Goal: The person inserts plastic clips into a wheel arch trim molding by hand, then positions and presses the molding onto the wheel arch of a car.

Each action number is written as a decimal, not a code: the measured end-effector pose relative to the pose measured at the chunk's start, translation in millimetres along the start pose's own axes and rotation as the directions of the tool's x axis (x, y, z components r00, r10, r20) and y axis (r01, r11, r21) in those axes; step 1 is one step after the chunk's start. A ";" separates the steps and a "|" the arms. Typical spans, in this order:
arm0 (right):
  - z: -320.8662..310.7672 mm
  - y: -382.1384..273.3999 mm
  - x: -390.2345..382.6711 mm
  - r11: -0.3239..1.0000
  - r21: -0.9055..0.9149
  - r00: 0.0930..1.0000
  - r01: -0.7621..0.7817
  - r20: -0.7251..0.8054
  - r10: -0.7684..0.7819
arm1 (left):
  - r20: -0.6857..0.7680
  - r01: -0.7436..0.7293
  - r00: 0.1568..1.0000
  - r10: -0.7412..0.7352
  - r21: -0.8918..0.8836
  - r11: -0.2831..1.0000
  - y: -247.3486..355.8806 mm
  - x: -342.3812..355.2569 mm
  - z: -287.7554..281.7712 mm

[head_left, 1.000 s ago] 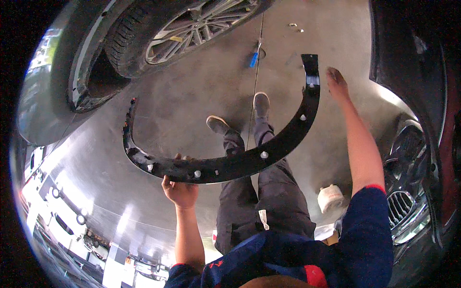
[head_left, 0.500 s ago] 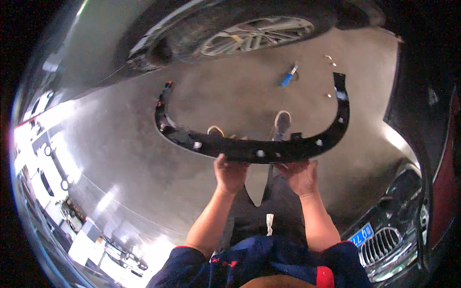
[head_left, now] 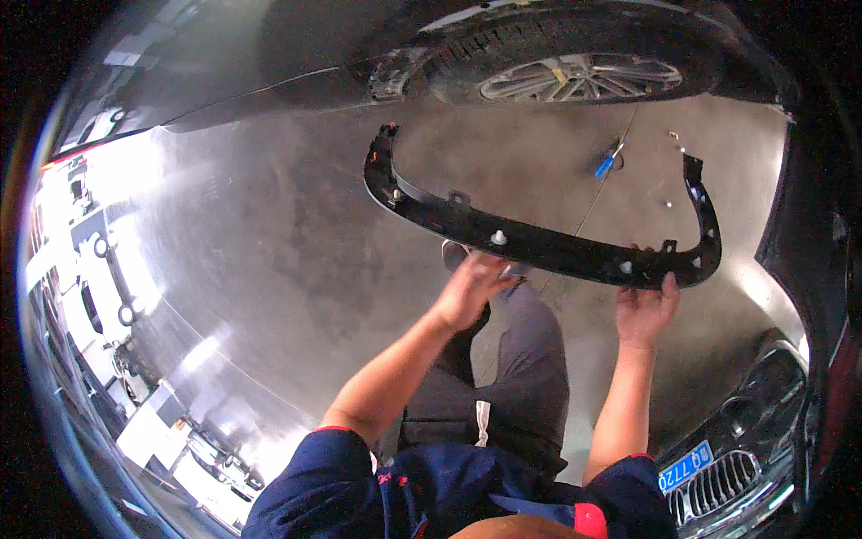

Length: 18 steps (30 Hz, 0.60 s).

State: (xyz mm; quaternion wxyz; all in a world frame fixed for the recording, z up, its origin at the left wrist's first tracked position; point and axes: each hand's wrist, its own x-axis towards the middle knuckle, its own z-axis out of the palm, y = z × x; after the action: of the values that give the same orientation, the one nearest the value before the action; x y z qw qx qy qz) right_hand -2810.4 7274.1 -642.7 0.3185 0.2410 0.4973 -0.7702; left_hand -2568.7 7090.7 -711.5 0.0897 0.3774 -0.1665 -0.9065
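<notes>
A long, curved black wheel arch trim (head_left: 548, 249) hangs in front of me, its two ends bent away toward the car. White clips (head_left: 499, 237) sit along its inner side, and small red pieces (head_left: 374, 157) show at its left end. My right hand (head_left: 645, 314) grips the near edge close to the right bend, thumb on the near side, with some fingers hidden behind the trim. Just below the trim's middle is my left hand (head_left: 474, 289), fingers stretched out and apart at its near edge; whether they touch it is hard to tell.
A dark car with a wheel (head_left: 584, 78) stands beyond the trim. On the floor lie a blue-handled tool (head_left: 609, 162) and small light bits (head_left: 669, 204). Another car's front grille (head_left: 718, 481) is at the lower right. My shoe (head_left: 454, 256) shows under the trim.
The trim has moved right and tilted, its right end now nearer me. My right hand has slid toward its right bend; my left hand has loosened and its fingers have spread. The view has shifted too.
</notes>
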 end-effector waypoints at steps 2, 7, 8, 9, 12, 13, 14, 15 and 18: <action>-4.1 -8.8 8.8 0.996 0.057 0.998 0.070 0.000 -0.070 | -0.249 -0.009 0.968 -0.017 -0.105 0.994 41.0 6.7 -51.3; -9.7 -5.5 47.2 0.984 0.149 0.995 0.096 0.017 -0.100 | -0.377 -0.318 0.897 0.231 -0.186 0.930 120.5 77.5 -216.5; -14.0 -7.1 51.1 0.983 0.145 0.993 0.108 0.031 -0.114 | -0.340 -0.402 0.891 0.302 -0.276 0.873 131.6 98.9 -218.0; -14.8 -11.9 54.1 0.985 0.077 0.988 0.153 -0.001 -0.154 | -0.343 -0.402 0.889 0.302 -0.272 0.874 139.9 117.1 -218.8; -26.7 -28.5 59.1 0.960 -0.035 0.959 0.277 0.067 -0.274 | -0.208 -0.368 0.927 0.313 -0.324 0.872 162.9 163.6 -205.4; -31.9 -35.6 58.1 0.961 -0.016 0.960 0.277 0.047 -0.276 | -0.088 -0.338 0.940 0.329 -0.357 0.871 169.3 170.4 -203.9; -33.6 -39.8 59.4 0.935 -0.083 0.937 0.345 0.094 -0.337 | -0.074 -0.353 0.934 0.350 -0.364 0.862 174.0 174.3 -202.9; -33.6 -43.5 60.4 0.911 -0.108 0.916 0.398 0.102 -0.388 | -0.020 -0.341 0.933 0.359 -0.364 0.867 175.1 174.3 -201.5; -52.0 -64.6 58.7 0.758 -0.286 0.809 0.587 0.248 -0.533 | 0.195 -0.319 0.894 0.404 -0.359 0.877 178.9 170.6 -191.0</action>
State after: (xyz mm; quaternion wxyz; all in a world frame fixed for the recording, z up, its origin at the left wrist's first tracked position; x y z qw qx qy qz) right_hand -2894.7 7326.7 -663.7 0.1473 -0.0387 0.6495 -0.7449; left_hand -2544.9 6830.7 -883.0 0.2955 0.1959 -0.0971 -0.9300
